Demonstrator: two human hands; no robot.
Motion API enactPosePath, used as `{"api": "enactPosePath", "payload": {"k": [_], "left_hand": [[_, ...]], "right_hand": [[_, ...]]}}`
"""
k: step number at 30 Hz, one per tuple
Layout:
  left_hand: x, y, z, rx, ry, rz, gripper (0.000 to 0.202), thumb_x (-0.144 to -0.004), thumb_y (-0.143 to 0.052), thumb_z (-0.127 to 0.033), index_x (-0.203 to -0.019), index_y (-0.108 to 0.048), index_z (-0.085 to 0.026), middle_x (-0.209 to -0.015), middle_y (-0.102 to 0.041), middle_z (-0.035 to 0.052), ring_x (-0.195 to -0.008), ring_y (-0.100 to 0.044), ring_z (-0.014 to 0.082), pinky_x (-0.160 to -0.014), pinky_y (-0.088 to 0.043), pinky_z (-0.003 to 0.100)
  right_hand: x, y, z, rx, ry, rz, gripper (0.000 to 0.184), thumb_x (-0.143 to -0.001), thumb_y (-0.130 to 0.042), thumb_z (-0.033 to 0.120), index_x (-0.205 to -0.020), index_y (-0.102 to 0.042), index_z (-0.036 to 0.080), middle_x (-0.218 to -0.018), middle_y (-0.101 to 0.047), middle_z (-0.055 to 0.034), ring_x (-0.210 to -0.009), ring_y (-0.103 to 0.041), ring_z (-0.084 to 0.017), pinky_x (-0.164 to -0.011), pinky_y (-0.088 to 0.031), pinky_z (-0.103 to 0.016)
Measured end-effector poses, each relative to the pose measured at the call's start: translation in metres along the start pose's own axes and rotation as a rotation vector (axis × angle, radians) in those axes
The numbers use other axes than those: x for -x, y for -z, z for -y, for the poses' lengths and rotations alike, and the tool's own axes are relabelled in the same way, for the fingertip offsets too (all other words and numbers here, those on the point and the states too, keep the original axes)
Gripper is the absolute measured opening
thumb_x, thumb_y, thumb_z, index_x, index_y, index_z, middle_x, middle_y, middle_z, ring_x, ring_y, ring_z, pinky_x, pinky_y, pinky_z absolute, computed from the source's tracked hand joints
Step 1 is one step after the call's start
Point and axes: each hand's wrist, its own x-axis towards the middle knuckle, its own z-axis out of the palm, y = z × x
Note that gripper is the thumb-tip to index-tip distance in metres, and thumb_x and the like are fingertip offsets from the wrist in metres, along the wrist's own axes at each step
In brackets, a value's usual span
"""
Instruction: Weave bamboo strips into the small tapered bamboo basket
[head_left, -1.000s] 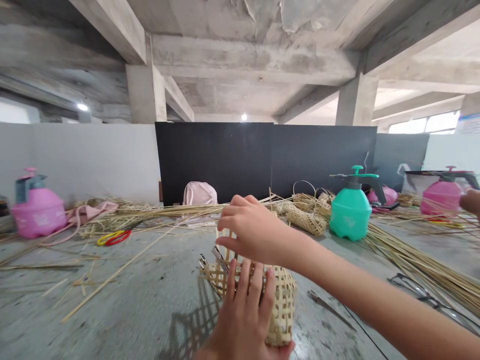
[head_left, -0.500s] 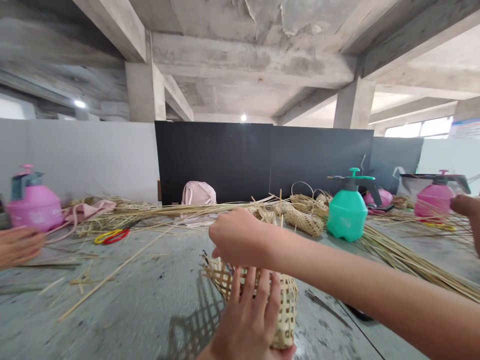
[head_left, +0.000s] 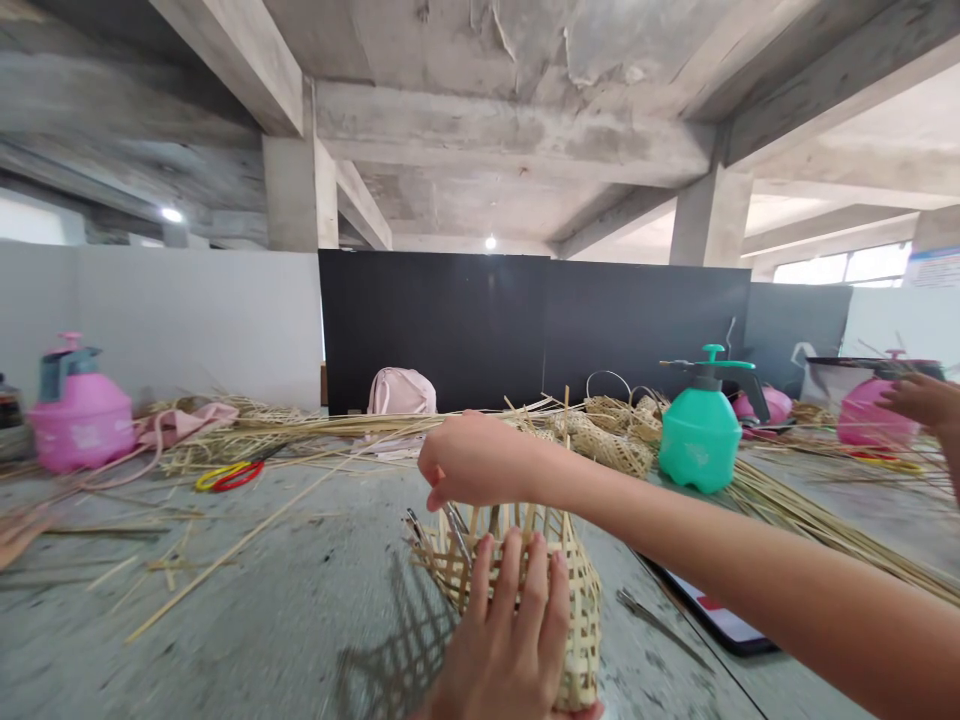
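First, at far left: another person's hand (head_left: 21, 535), blurred and cut by the frame edge, low over the counter (head_left: 300, 620). Behind it, a pink pump sprayer (head_left: 81, 422) stands upright. Next to the right, a pink strap (head_left: 191, 425) lies among loose bamboo strips; just in front of these, scissors (head_left: 231, 476) with one yellow and one red handle. One long bamboo strip (head_left: 217, 564) runs diagonally across the counter.

Toward center rear, a pale pink backpack (head_left: 402, 392) sits against the black partition (head_left: 435, 325). Front center: open-weave bamboo basket (head_left: 583, 600) on the counter, strip ends projecting upward at its far side, metal clips (head_left: 458, 535) at its left part. Left hand (head_left: 506, 620) is clamped on the basket, fingers laid across the weave, thumb at the near lower end. Right hand (head_left: 465, 462) is curled above the far rim; its fingertips are hidden, so whether they pinch a strip cannot be told.

Right of the basket, a slim metal tool (head_left: 664, 627) lies flat. Beyond it, a dark-edged device (head_left: 724, 610) with lit screen, partly covered by the right forearm (head_left: 675, 535). Farther back, woven pieces (head_left: 611, 445), then a green pump sprayer (head_left: 700, 435), upright. A bundle of bamboo strips (head_left: 817, 520) extends to the right. At far right, another pink sprayer (head_left: 870, 412), with a co-worker's hand (head_left: 919, 398) partly in front.
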Motion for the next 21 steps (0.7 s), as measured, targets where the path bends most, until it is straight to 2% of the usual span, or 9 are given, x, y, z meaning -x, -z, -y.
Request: {"api": "enactPosePath", "payload": {"k": [4,9,14,17,19,21], "left_hand": [[-0.001,0.001,0.000,0.007,-0.002,0.009,0.073,-0.073,-0.037,-0.065,-0.108,-0.060,-0.006,-0.108,-0.061,0.0185,-0.109,-0.048,0.0354,-0.103,-0.018,0.050],[-0.003,0.005,0.000,-0.022,0.017,0.058,0.070,-0.073,-0.039,-0.061,-0.110,-0.058,-0.004,-0.112,-0.061,0.0188,-0.112,-0.047,0.0335,-0.103,-0.024,0.042],[-0.005,0.007,0.000,-0.013,0.015,0.060,0.068,-0.073,-0.040,-0.058,-0.109,-0.058,-0.003,-0.108,-0.063,0.0188,-0.113,-0.045,0.0353,-0.102,-0.025,0.041],[-0.005,0.008,0.001,-0.010,0.045,0.060,0.067,-0.072,-0.041,-0.056,-0.108,-0.058,-0.003,-0.105,-0.063,0.0203,-0.112,-0.046,0.0371,-0.100,-0.025,0.043],[-0.003,0.008,0.002,-0.005,0.094,0.065,0.067,-0.071,-0.044,-0.055,-0.111,-0.057,-0.003,-0.109,-0.060,0.0216,-0.113,-0.044,0.0381,-0.100,-0.025,0.044],[0.000,0.009,0.004,0.016,0.157,0.071,0.070,-0.070,-0.046,-0.057,-0.114,-0.055,-0.004,-0.115,-0.057,0.0220,-0.117,-0.040,0.0389,-0.100,-0.025,0.044]], "right_hand": [[0.002,0.001,0.000,0.006,0.023,0.010,0.013,-0.071,-0.070,0.030,-0.068,-0.070,0.017,-0.061,-0.066,-0.0019,-0.068,-0.061,-0.017,-0.072,-0.041,-0.033],[0.004,0.004,0.002,0.027,0.032,0.045,0.018,-0.069,-0.071,0.034,-0.066,-0.069,0.016,-0.064,-0.067,-0.0019,-0.067,-0.060,-0.017,-0.075,-0.037,-0.035],[0.002,0.000,0.004,0.100,0.042,0.020,0.022,-0.066,-0.073,0.037,-0.063,-0.068,0.016,-0.059,-0.065,-0.0024,-0.064,-0.059,-0.017,-0.073,-0.036,-0.035],[0.006,-0.003,0.001,0.124,0.087,-0.110,0.025,-0.066,-0.072,0.040,-0.066,-0.068,0.015,-0.063,-0.066,-0.0037,-0.072,-0.059,-0.020,-0.075,-0.034,-0.038],[0.015,-0.005,-0.003,0.080,0.123,-0.286,0.025,-0.072,-0.067,0.040,-0.073,-0.068,0.015,-0.073,-0.067,-0.0041,-0.079,-0.058,-0.021,-0.077,-0.034,-0.038],[0.031,-0.009,-0.011,-0.036,0.081,-0.517,0.018,-0.082,-0.056,0.033,-0.081,-0.065,0.017,-0.082,-0.066,-0.0028,-0.081,-0.057,-0.018,-0.075,-0.035,-0.034]]}}
